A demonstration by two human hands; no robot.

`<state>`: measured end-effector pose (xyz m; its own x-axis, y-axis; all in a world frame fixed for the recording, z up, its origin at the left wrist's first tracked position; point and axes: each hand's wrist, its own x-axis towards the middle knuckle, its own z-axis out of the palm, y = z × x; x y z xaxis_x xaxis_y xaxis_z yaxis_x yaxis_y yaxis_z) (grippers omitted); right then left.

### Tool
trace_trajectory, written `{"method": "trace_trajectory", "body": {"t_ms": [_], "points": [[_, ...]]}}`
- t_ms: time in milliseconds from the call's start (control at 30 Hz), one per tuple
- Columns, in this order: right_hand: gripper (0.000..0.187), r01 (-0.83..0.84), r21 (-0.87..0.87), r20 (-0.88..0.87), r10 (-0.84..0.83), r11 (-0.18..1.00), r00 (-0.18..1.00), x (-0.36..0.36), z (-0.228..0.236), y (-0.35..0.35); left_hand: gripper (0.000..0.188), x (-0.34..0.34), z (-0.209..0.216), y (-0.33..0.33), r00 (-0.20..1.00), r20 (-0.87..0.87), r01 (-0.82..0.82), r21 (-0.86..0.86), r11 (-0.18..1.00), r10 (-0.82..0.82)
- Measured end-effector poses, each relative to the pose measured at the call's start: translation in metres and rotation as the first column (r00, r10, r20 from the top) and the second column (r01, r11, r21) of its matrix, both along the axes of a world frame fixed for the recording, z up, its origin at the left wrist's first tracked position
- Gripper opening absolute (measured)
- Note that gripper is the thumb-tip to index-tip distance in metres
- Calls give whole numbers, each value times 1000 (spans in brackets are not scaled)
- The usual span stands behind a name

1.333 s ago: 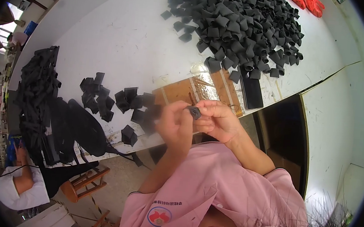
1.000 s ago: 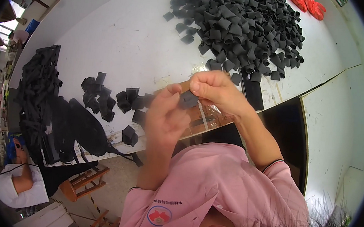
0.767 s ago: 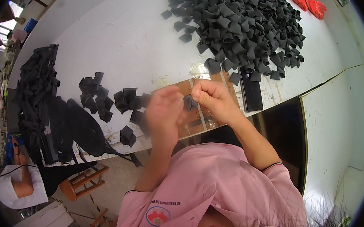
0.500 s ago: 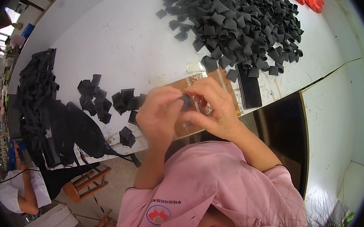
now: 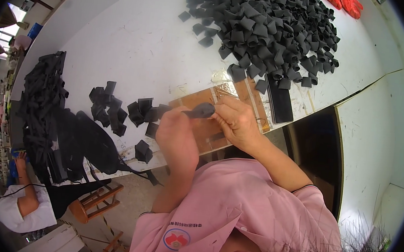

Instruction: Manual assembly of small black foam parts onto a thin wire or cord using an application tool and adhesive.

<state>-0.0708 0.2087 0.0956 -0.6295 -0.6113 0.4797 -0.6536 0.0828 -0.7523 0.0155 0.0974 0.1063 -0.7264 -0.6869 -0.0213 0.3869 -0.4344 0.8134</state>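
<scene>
Near the lower edge, the person's pink short-sleeved shirt carries a small round red-and-white badge on its front. Both forearms rise from it to the near edge of the white worktable. Compared with half a second earlier, the two hands have drawn slightly apart, so that the small flat black foam piece between them is now exposed rather than covered. The left hand is curled narrowly, its fingertips pinching the piece's left end; the right hand is likewise closed, pinching the right end. The piece is held just above the brown cardboard mat taped to the table edge, its long axis running roughly left to right, tilted slightly upward toward the right. Just left of the hands lies a loose cluster of small black foam squares; farther left, a heap of long black strips. Right of the mat rests a black rectangular block. Beyond, a large pile of folded black foam pieces fills the far table, with red fabric items at the far edge.
</scene>
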Motion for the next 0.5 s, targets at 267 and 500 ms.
{"method": "trace_trajectory", "body": {"t_ms": [267, 500], "points": [[22, 21, -64, -236, -36, 998, 971, -3, 35, -3, 10, -2, 9, 1, 1000, -13, 11, -21, 1000, -11], [12, -120, -22, -156, 115, 993, 981, -15, 23, -4, 10, 6, 8, 5, 994, 101, -15, -198, 980, 36]]}}
